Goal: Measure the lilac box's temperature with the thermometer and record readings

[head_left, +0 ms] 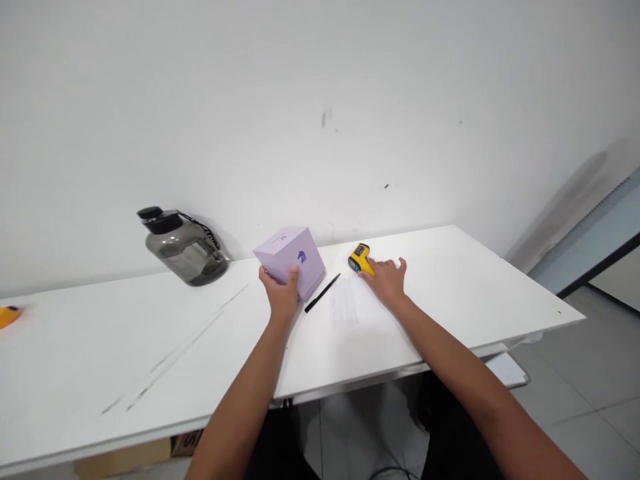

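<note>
My left hand (281, 293) grips a pale purple box (311, 263) with a dark emblem on its front, the thumb on the front face and the fingers at its left side. To the right, my right hand (389, 280) holds a yellow and black infrared thermometer (359, 257) by its handle, with the outer fingers raised. Whether the thermometer rests on the table cannot be made out. Between the two hands a black pen (323, 293) lies slantwise on the white table (370, 347), close to the box's lower edge.
A grey see-through water bottle (190, 252) with a black cap and strap stands by the wall at the left. An orange object (9, 316) is cut off at the far left edge. Below the tabletop, a cardboard box (125, 459) shows at the lower left.
</note>
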Available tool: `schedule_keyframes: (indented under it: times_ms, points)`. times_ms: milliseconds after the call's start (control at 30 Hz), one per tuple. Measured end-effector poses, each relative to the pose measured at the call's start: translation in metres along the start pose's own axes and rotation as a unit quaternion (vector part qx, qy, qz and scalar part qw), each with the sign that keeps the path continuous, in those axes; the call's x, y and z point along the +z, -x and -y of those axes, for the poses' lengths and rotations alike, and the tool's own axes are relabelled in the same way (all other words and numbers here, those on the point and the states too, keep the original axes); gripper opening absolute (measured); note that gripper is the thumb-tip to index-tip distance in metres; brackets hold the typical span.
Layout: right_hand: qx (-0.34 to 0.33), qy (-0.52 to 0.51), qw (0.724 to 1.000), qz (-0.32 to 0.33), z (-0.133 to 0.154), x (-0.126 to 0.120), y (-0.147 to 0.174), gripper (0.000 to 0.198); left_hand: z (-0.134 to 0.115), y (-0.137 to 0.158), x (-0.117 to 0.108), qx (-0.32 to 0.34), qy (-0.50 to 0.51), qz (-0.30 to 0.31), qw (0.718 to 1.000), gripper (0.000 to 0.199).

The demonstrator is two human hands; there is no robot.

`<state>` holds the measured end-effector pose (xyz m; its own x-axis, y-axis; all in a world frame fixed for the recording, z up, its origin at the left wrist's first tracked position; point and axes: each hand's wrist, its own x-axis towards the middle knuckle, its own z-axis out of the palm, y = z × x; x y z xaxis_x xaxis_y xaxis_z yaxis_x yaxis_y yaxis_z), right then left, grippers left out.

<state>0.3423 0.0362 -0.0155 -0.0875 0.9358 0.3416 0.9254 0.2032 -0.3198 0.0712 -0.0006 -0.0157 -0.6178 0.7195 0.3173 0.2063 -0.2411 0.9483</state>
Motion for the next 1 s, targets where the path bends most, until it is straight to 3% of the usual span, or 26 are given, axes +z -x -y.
schedule_keyframes:
  times_ms: [233,367,467,567,667,733,900,1000]
  points:
    - [-0.001,-0.006,1.000,0.012,-0.003,0.002,-0.001,0.045,-0.006,0.003,0.000,0.008,-0.003,0.011,1.000,0.104]
    - [-0.019,0.005,0.999,-0.037,0.002,0.001,0.005,0.043,-0.008,0.008,0.001,0.026,-0.012,0.021,0.999,0.108]
    - [-0.118,-0.013,0.992,-0.050,0.014,0.001,0.015,0.039,-0.008,0.010,0.000,0.040,-0.036,0.035,0.998,0.113]
    - [-0.272,-0.047,0.961,0.035,0.032,0.004,0.026,0.043,-0.006,0.010,0.000,0.051,-0.046,0.037,0.997,0.112]
    - [-0.352,-0.061,0.927,0.114,0.044,0.007,0.032,0.049,-0.004,0.009,0.001,0.060,-0.043,0.030,0.997,0.111]
    - [-0.361,-0.065,0.921,0.129,0.043,0.007,0.032,0.052,-0.004,0.009,0.001,0.061,-0.039,0.032,0.997,0.110]
    - [-0.338,-0.061,0.935,0.090,0.025,0.002,0.025,0.071,-0.005,0.010,0.000,0.061,-0.040,0.042,0.996,0.109]
    - [-0.341,-0.035,0.933,0.109,0.021,0.001,0.025,0.068,-0.006,0.010,0.001,0.064,-0.038,0.041,0.996,0.110]
